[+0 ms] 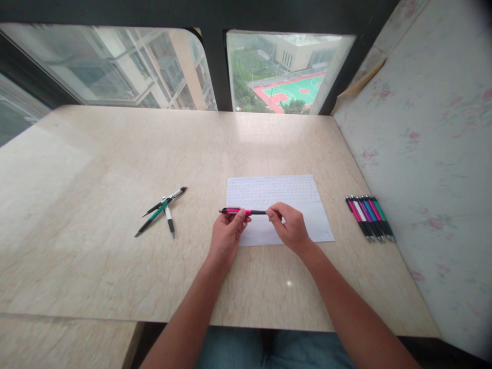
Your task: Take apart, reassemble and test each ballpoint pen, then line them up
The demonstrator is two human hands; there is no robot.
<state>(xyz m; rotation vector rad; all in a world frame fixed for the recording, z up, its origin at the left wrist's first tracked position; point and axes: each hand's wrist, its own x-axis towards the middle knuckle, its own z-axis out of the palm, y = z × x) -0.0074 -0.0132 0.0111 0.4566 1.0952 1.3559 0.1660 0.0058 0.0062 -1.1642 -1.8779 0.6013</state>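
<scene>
A pink pen (253, 212) with a black grip lies level between my two hands, above a sheet of paper (286, 228). Its pink barrel is pinched by my left hand (227, 233), with the black clicker end sticking out to the left. At the tip end, the fingers of my right hand (290, 225) are closed, hiding the point. Rows of handwriting fill the upper part of the sheet, while its lower part is blank.
To the left, several pens (159, 212) lie crossed in a loose pile, green, white and black among them. A neat row of coloured pens (369, 218) sits at the right, beside the papered wall (430, 154). Windows (288, 72) border the stone surface (115, 277) at the back.
</scene>
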